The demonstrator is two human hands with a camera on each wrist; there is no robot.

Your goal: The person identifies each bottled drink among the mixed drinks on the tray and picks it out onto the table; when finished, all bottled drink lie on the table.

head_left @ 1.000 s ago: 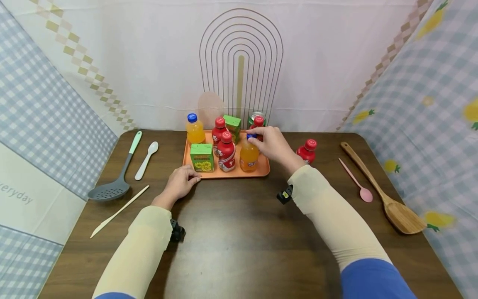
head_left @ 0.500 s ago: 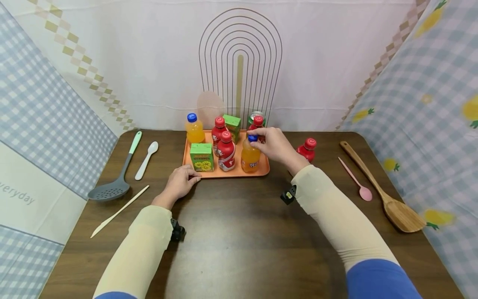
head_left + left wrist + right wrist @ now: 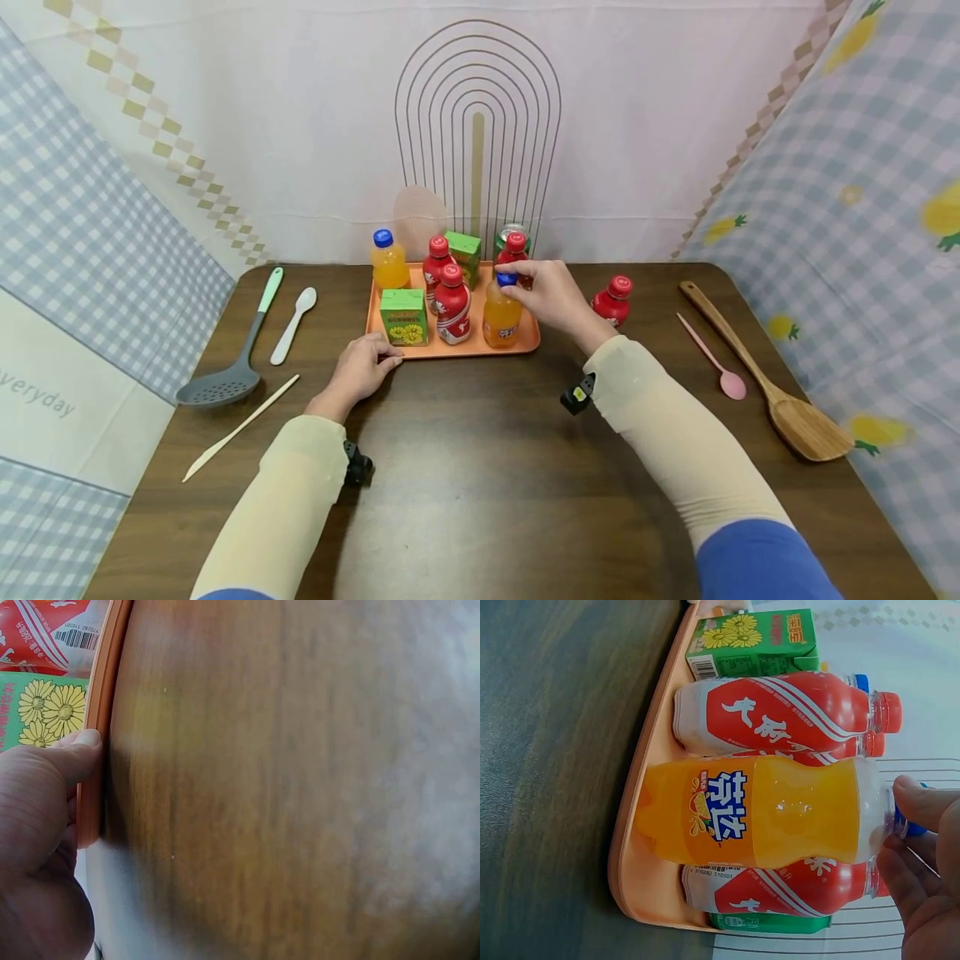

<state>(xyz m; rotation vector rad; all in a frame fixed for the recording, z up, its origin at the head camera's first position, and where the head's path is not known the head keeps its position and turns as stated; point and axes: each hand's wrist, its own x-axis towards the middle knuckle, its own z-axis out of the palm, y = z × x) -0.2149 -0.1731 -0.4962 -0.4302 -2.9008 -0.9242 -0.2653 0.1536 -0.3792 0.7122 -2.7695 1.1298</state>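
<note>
My right hand (image 3: 555,296) pinches the blue cap of an orange soda bottle (image 3: 501,321) between thumb and fingers. The bottle is upright at the front right of an orange tray (image 3: 465,353). At the tray's front left corner, my left hand (image 3: 357,371) grips the rim, its thumb (image 3: 86,742) on the outer side. Beside that hand stands a green drink carton (image 3: 405,321) with yellow flowers. Red bottles (image 3: 453,312), another carton (image 3: 465,254) and a blue-capped orange drink bottle (image 3: 390,267) share the tray. A green can (image 3: 772,922) is partly hidden behind a red bottle.
One red bottle (image 3: 611,304) stands right of the tray, partly behind my right wrist. A skimmer (image 3: 221,385), white spoon (image 3: 292,327) and pale wooden knife (image 3: 240,429) lie left. A pink spoon (image 3: 716,367) and wooden turner (image 3: 806,425) lie right. Patterned cloth hangs behind.
The orange soda bottle has shifted slightly right and nearer, with my right hand still pinching its cap. My left hand stays on the tray corner.
</note>
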